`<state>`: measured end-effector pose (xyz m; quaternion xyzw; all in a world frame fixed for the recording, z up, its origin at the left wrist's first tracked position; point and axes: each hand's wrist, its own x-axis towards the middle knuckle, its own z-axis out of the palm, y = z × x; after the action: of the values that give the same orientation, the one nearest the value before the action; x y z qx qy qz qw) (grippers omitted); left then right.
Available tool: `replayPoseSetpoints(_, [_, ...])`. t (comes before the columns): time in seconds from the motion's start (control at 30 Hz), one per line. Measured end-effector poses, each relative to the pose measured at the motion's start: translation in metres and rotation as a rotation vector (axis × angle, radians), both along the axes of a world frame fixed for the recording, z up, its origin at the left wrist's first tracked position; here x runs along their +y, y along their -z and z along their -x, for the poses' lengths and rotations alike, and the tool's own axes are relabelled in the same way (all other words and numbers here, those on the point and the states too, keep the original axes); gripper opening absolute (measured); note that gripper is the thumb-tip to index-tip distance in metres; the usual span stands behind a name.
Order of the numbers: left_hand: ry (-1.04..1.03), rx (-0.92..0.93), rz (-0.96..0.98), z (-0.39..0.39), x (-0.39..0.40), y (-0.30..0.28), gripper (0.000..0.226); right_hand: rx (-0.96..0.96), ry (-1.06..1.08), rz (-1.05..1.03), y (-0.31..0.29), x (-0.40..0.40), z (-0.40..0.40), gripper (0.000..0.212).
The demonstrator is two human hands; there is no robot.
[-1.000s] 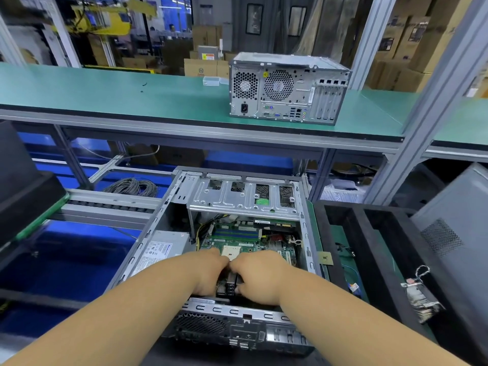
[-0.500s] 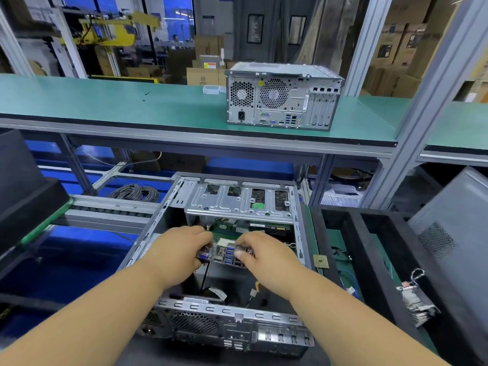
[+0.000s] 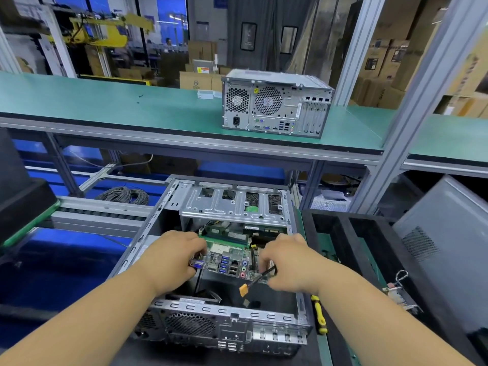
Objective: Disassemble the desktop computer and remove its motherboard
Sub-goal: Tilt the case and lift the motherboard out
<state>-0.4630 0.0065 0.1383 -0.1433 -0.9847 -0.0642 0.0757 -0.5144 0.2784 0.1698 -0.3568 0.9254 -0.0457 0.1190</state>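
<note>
An open grey desktop case (image 3: 232, 320) lies on its side in front of me, rear panel nearest. The green motherboard (image 3: 229, 256) is tilted up inside it, its port block with blue USB sockets facing me. My left hand (image 3: 174, 256) grips the board's left end by the blue VGA port. My right hand (image 3: 284, 260) grips the right end, fingers curled over the edge. A black cable with an orange connector (image 3: 243, 289) dangles below the right hand. The far part of the board is hidden under the silver drive cage (image 3: 232, 204).
A second closed computer (image 3: 274, 103) stands on the green upper shelf (image 3: 118, 107). A yellow-and-black screwdriver (image 3: 319, 317) lies right of the case. A black divided tray (image 3: 351, 249) and a grey side panel (image 3: 446, 244) are to the right; a cable coil (image 3: 124, 195) is at back left.
Both hands have lifted the motherboard's near end up out of the case floor and moved apart to its two ends. The port block now faces me, and the orange-tipped cable hangs free.
</note>
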Motion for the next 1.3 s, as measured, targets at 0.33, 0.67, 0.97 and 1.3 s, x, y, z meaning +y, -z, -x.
replayPoseSetpoints(0.33, [0.002,-0.042,-0.119,-0.005,-0.002,0.008,0.039,0.024,0.392,0.506,-0.006,-0.002,0.004,0.013])
replayPoseSetpoints(0.67, [-0.019,-0.092,-0.31,-0.01,-0.005,0.004,0.031,-0.203,0.225,0.258,0.001,-0.008,-0.009,0.026])
replayPoseSetpoints(0.97, [0.015,-0.159,-0.281,-0.009,-0.006,0.002,0.03,0.187,0.041,-0.193,0.024,0.001,-0.013,0.068])
replayPoseSetpoints(1.3, [0.001,-0.197,-0.286,-0.015,-0.003,-0.007,0.03,0.221,0.075,-0.598,0.02,-0.015,-0.025,0.073])
